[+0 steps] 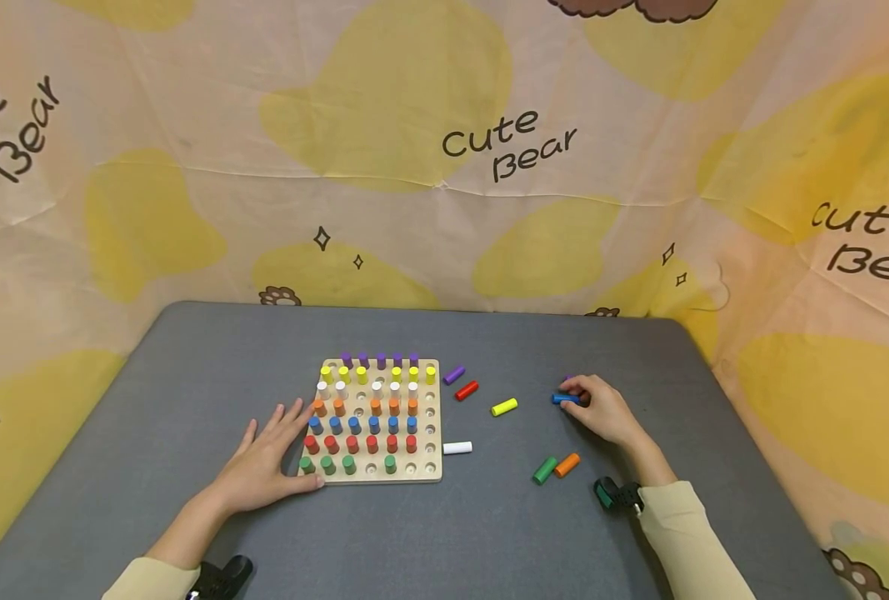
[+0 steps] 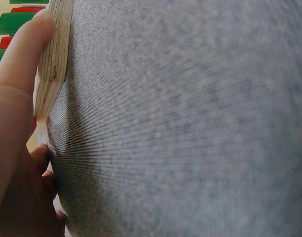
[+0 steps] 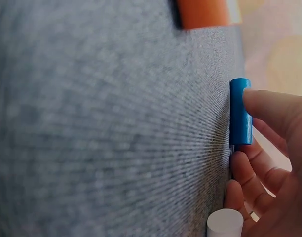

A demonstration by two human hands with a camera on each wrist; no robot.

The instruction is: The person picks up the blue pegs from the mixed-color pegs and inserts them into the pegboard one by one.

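My left hand [image 1: 264, 467] lies with fingers spread along the left side of a wooden pegboard [image 1: 420, 468]. Its thumb touches the board's front left corner, pressed against the layered edge in the left wrist view. Rows of purple, yellow, white, orange, blue, red and green pegs stand in the board, with some bare holes, mainly on the right. Out to the right, my right hand [image 1: 601, 410] pinches a blue peg [image 3: 241, 111] lying low at the tabletop, thumb on its near side. A white cylinder [image 3: 225, 223] shows beside the lower fingers in the right wrist view.
Between board and right hand lie a purple peg [image 1: 454, 375], a red peg [image 1: 466, 390], a yellow peg [image 1: 504, 407] and a white peg [image 1: 457, 448]. Closer in are a green peg [image 1: 545, 471] and an orange peg [image 1: 567, 465]. Printed cloth hangs behind the grey table [image 1: 489, 533].
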